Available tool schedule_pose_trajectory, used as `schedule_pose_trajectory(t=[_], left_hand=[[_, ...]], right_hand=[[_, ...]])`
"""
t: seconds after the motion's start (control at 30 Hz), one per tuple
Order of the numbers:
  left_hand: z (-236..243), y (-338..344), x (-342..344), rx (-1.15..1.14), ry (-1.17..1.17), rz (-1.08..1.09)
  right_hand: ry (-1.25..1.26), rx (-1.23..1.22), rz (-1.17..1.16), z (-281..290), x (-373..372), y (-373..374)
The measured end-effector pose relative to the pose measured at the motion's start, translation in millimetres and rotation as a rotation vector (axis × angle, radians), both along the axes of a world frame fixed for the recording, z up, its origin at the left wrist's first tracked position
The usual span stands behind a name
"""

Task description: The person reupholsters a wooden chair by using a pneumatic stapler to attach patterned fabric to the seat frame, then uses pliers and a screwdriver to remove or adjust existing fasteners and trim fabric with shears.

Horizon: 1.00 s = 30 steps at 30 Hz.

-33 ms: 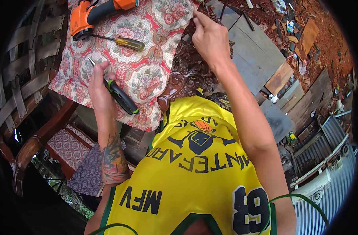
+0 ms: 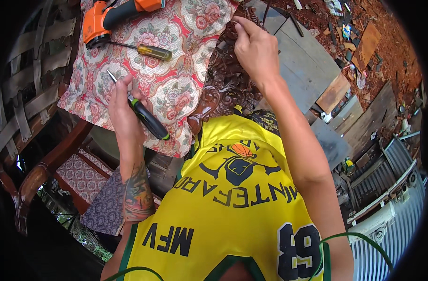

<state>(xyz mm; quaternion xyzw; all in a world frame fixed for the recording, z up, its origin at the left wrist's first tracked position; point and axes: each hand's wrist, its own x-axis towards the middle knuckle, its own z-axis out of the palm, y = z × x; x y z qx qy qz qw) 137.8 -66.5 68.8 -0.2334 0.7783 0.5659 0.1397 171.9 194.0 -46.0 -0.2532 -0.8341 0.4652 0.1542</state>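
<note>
My left hand point(image 2: 122, 105) is closed around pliers point(image 2: 149, 121) with black and green handles, their slim pointed jaws angled up past my fingers. Beneath them lies floral fabric point(image 2: 176, 96) in red, cream and grey, spread over a piece with a dark carved wooden frame point(image 2: 223, 96). My right hand point(image 2: 258, 51) is at the fabric's upper right edge, beside the carving. Its fingers are curled together, and what they may hold is hidden. A screwdriver point(image 2: 154, 52) with a yellow, see-through handle rests on the fabric, its shaft reaching an orange and black tool point(image 2: 96, 23).
On the left is a frame of woven straps point(image 2: 29, 70), with a curved wooden arm point(image 2: 47, 166) below it. Flat boards point(image 2: 310, 61) and scraps lie on reddish ground at right. Corrugated metal point(image 2: 387, 248) is at lower right.
My right hand has shifted slightly right and down beside the fabric edge. My left hand and the pliers have moved a little to the right and down.
</note>
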Motion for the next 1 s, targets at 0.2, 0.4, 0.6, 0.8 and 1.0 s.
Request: schedule_pose_trajectory(t=[0.2,0.4,0.6,0.8,1.0], left_hand=[[-10.0,58.4,68.6,0.395,-0.067,-0.057],[-13.2,66.6,72.8,0.136,0.056,-0.167],[-27.0,-32.0,-43.5,-0.395,0.383,-0.14],[-45.3,-53.8,-66.1,-1.161,0.424,-0.248],[-21.5,-5.3,-49.8,-1.216,1.043,-0.447]], right_hand=[[-0.348,-1.043,0.57,24.1,84.3,-21.7],[-0.121,-0.702,0.739,52.0,98.0,-38.9],[0.121,-0.155,0.236,51.4,33.8,17.8],[0.172,0.054,0.286,53.0,-31.3,33.4],[-0.083,0.394,0.512,3.1,-20.8,-16.4]])
